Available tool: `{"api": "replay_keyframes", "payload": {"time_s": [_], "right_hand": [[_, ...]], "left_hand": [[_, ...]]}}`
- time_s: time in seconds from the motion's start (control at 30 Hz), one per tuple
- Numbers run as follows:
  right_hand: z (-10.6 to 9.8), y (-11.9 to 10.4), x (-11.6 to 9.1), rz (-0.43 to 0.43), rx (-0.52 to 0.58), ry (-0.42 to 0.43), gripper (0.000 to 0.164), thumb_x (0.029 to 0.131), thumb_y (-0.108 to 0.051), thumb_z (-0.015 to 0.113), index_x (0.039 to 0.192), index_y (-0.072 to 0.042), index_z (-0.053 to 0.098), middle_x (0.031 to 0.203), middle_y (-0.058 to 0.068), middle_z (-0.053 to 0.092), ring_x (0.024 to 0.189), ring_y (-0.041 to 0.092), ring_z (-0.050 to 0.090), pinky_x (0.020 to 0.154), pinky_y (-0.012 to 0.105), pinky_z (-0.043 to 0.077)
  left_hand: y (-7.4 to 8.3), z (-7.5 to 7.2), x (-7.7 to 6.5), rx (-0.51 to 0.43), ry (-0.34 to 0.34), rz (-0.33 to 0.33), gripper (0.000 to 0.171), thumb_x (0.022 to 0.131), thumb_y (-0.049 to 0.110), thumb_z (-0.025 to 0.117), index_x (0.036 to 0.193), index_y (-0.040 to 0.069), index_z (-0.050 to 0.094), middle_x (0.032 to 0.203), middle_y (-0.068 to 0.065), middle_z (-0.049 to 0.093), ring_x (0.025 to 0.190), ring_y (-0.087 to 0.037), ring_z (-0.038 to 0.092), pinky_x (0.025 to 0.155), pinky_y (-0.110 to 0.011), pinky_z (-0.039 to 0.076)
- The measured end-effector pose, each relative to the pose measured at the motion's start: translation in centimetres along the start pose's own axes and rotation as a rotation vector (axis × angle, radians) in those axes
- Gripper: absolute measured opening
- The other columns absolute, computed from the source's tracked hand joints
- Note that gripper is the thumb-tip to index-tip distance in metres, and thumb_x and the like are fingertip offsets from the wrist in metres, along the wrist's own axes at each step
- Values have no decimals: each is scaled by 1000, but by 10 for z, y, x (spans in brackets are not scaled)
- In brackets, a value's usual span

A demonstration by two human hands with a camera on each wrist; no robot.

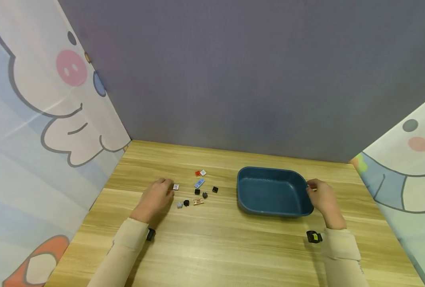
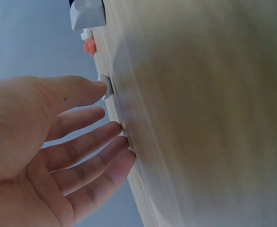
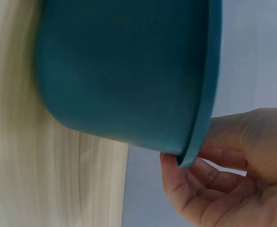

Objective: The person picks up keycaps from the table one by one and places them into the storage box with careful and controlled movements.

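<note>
My left hand is low over the wooden table, at the left of a loose group of small keycaps. Closest to its fingertips is a white keycap; in the left wrist view the thumb tip overlaps this keycap, and whether they touch is unclear. The other fingers are spread, slightly bent, with nothing between them. On the right, my right hand pinches the rim of a dark blue plastic bin, thumb on one side and fingers under the lip in the right wrist view.
Around the middle left lie a red keycap, another white one, a long blue one, a beige one, a grey one and several black ones. A grey wall stands behind the table.
</note>
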State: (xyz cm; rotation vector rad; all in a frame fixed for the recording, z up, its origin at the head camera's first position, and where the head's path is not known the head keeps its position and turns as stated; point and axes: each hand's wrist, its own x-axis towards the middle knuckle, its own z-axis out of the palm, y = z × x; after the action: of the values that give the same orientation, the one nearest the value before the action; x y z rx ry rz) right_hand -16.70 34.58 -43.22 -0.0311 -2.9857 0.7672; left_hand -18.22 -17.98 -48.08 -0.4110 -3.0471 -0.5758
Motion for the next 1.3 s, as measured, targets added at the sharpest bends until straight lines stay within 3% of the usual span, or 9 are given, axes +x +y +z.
{"api": "replay_keyframes", "payload": {"time_s": [0.33, 0.9, 1.1, 1.3], "right_hand": [[0, 5, 1, 11, 10, 6, 30, 98, -3, 54, 119, 18, 58, 109, 37, 62, 96, 52, 60, 77, 59, 51], [0, 6, 1, 9, 16, 13, 30, 97, -3, 55, 118, 17, 59, 108, 35, 63, 95, 51, 62, 77, 59, 50], [-1, 3, 1, 13, 11, 11, 31, 97, -4, 55, 120, 17, 59, 109, 36, 63, 95, 51, 62, 76, 59, 51], [-1, 4, 1, 13, 9, 8, 31, 97, -4, 54, 120, 17, 59, 108, 36, 63, 95, 51, 62, 77, 59, 51]], "left_hand": [[-3, 2, 9, 60, -2, 39, 21, 93, 9, 70, 113, 5, 70, 100, -13, 64, 82, -27, 63, 64, -38, 55], [-2, 1, 13, 84, -33, 30, 17, 94, 13, 71, 109, 6, 71, 99, -11, 64, 79, -25, 64, 63, -38, 55], [5, -3, 12, 93, 24, 66, 19, 94, 13, 70, 111, 4, 70, 98, -12, 65, 79, -25, 65, 64, -39, 57], [23, -10, 15, 96, 86, 100, 25, 93, 17, 72, 115, 4, 69, 104, -13, 66, 86, -28, 67, 70, -43, 58]]}}
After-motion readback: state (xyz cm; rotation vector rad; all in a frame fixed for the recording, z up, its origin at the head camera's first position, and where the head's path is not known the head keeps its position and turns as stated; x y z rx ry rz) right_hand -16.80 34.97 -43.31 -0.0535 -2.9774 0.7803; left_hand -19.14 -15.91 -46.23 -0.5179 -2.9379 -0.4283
